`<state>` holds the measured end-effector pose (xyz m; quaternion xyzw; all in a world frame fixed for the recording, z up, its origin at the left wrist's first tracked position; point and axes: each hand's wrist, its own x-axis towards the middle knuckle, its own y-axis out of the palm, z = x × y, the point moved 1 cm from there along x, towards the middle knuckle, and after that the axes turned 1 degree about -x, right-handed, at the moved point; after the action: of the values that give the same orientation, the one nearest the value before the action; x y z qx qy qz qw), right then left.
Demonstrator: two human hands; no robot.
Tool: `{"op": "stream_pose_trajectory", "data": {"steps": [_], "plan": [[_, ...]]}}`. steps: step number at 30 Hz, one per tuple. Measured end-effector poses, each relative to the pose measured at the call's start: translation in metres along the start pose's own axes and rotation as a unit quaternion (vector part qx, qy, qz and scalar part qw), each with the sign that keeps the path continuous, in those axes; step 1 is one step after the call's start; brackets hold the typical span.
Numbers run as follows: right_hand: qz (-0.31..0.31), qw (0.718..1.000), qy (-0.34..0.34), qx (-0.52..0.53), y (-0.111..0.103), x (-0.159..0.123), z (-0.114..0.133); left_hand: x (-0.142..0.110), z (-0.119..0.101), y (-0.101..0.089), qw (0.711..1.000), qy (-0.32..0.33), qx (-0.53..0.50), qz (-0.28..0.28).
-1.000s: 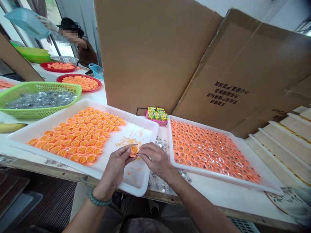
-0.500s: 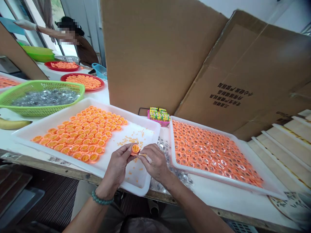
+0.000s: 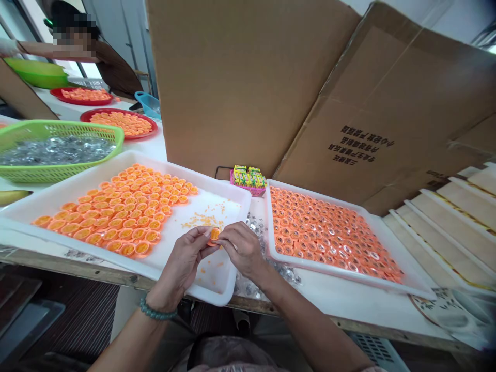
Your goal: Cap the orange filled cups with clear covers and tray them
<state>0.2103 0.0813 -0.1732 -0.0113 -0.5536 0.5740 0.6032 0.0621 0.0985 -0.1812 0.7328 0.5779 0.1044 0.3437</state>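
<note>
My left hand (image 3: 188,258) pinches a small round orange cup (image 3: 214,235) with a yellow-orange inside between thumb and fingers. The fingers of my right hand (image 3: 243,250) are closed together against the cup's right side; their tips partly cover it. Both hands are above the right end of a white tray (image 3: 184,209). Rows of similar orange cups (image 3: 124,212) fill the tray's left and middle, and small orange bits (image 3: 201,219) are scattered near my fingertips.
At right, a white tray (image 3: 420,287) holds orange cups with clear shiny tops. Small clear pieces (image 3: 256,225) lie between the trays. A green basket (image 3: 50,174), red plates (image 3: 87,132), a pink basket (image 3: 253,191) and cardboard (image 3: 248,88) stand behind. A co-worker (image 3: 112,67) sits at far left.
The view has shifted a little, so most things sit further left. My right fingers have moved closer over the cup, which now looks tilted. The co-worker's outstretched arm is lower.
</note>
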Motion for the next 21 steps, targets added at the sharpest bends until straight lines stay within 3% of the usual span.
{"op": "stream_pose_trajectory", "data": {"steps": [6, 9, 12, 14, 18, 21], "plan": [[0.027, 0.999, 0.040, 0.024, -0.012, -0.007, 0.005, 0.000, -0.001, -0.002, 0.999, 0.017, -0.027, -0.007], [0.034, 0.994, 0.098, 0.025, -0.016, -0.013, 0.009, 0.000, -0.002, -0.001, 0.999, 0.025, -0.010, -0.024], [0.022, 0.988, 0.151, 0.026, -0.015, -0.012, 0.009, 0.000, -0.001, 0.001, 1.000, 0.014, 0.011, -0.010], [0.037, 0.988, 0.145, 0.032, -0.011, -0.006, 0.006, -0.001, -0.001, 0.000, 1.000, 0.005, 0.026, -0.002], [0.132, 0.982, 0.119, 0.063, -0.011, 0.007, -0.003, 0.000, -0.001, -0.003, 0.997, -0.039, 0.064, 0.030], [0.209, 0.968, 0.108, 0.091, -0.023, 0.008, -0.008, -0.001, 0.000, -0.001, 0.988, -0.095, 0.093, 0.081]]}}
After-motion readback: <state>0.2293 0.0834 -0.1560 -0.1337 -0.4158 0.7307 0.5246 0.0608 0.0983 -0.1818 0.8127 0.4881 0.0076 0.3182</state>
